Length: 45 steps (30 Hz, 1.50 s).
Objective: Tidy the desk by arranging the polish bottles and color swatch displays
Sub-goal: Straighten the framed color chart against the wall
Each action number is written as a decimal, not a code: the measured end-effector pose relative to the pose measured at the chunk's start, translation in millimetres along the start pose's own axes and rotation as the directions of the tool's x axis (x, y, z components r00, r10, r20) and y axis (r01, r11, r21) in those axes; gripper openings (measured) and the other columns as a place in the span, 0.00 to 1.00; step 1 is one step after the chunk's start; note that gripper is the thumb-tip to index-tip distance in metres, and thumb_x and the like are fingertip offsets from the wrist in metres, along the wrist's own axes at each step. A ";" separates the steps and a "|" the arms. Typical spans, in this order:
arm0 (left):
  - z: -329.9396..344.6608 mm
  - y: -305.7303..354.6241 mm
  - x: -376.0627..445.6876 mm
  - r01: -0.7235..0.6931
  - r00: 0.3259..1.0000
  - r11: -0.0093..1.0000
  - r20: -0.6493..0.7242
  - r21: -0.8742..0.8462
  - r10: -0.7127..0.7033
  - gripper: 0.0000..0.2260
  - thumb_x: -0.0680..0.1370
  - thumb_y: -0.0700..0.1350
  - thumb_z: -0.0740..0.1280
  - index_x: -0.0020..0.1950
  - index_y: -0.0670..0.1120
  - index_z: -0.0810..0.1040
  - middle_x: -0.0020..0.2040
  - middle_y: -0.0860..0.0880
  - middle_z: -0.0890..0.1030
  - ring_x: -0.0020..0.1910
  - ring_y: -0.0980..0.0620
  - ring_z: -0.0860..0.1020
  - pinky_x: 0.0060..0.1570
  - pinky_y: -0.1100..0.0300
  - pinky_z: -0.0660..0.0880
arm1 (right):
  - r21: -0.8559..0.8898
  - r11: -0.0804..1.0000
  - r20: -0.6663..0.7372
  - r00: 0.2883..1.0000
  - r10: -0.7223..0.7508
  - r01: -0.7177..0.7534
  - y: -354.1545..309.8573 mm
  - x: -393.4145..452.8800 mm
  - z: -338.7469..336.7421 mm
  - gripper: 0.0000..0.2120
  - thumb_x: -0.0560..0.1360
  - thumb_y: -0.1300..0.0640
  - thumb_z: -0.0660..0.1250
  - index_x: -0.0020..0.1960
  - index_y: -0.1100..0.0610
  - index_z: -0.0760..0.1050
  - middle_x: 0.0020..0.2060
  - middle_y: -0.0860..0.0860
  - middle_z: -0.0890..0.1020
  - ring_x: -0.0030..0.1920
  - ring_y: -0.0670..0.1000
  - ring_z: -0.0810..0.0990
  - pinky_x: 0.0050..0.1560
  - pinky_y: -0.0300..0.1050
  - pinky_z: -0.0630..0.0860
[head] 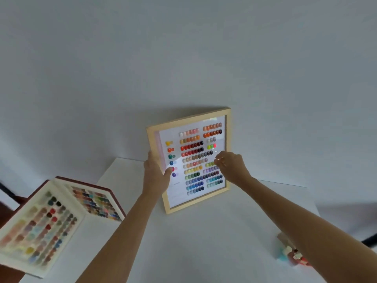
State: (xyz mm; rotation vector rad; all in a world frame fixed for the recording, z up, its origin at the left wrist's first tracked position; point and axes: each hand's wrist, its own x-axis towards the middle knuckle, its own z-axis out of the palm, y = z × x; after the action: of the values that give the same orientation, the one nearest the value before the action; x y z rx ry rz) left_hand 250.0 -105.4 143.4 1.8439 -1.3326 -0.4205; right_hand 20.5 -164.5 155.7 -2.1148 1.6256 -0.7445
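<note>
A wooden-framed color swatch display with rows of coloured nail tips stands upright, slightly tilted, on the white desk near the wall. My left hand grips its left edge, thumb on the glass. My right hand rests on the right part of the front, fingers curled against the glass. An open swatch book with several coloured tips lies at the desk's left edge. Polish bottles stand at the right, partly hidden by my right forearm.
A plain grey-white wall rises right behind the desk. The desk's back edge runs just behind the frame. The swatch book overhangs the desk's left side, with dark floor showing beyond it. Bare desk surface lies between my forearms.
</note>
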 end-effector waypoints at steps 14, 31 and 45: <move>46.6 -60.1 15.5 -0.008 0.997 0.998 -0.077 -0.065 0.003 0.25 0.79 0.41 0.62 0.73 0.51 0.56 0.61 0.44 0.77 0.55 0.46 0.81 0.35 0.65 0.78 | 0.145 0.912 0.041 0.923 0.383 -0.384 61.2 65.7 16.9 0.30 0.74 0.59 0.68 0.72 0.59 0.60 0.66 0.58 0.74 0.65 0.59 0.73 0.63 0.51 0.71; 64.2 -67.4 91.5 -0.061 0.995 0.993 0.074 -0.099 0.068 0.18 0.79 0.41 0.62 0.69 0.47 0.63 0.58 0.43 0.79 0.53 0.44 0.80 0.42 0.57 0.78 | 0.219 0.904 -0.136 0.906 0.401 -0.367 105.2 55.0 41.2 0.07 0.78 0.63 0.60 0.54 0.55 0.64 0.48 0.50 0.76 0.39 0.49 0.77 0.27 0.32 0.71; 86.1 -46.1 143.0 -0.126 0.966 0.981 0.206 -0.146 0.155 0.17 0.79 0.41 0.62 0.67 0.47 0.64 0.62 0.43 0.78 0.59 0.42 0.79 0.47 0.50 0.80 | 0.313 0.851 -0.262 0.823 0.503 -0.421 112.8 58.3 41.4 0.10 0.79 0.65 0.59 0.58 0.55 0.64 0.49 0.50 0.76 0.39 0.48 0.75 0.29 0.31 0.73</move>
State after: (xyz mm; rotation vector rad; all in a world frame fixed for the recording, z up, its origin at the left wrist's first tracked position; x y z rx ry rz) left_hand 277.5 -264.5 80.7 1.6177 -1.5336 -0.6329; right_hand -29.5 -251.8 67.9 -1.3806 2.0017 -1.1060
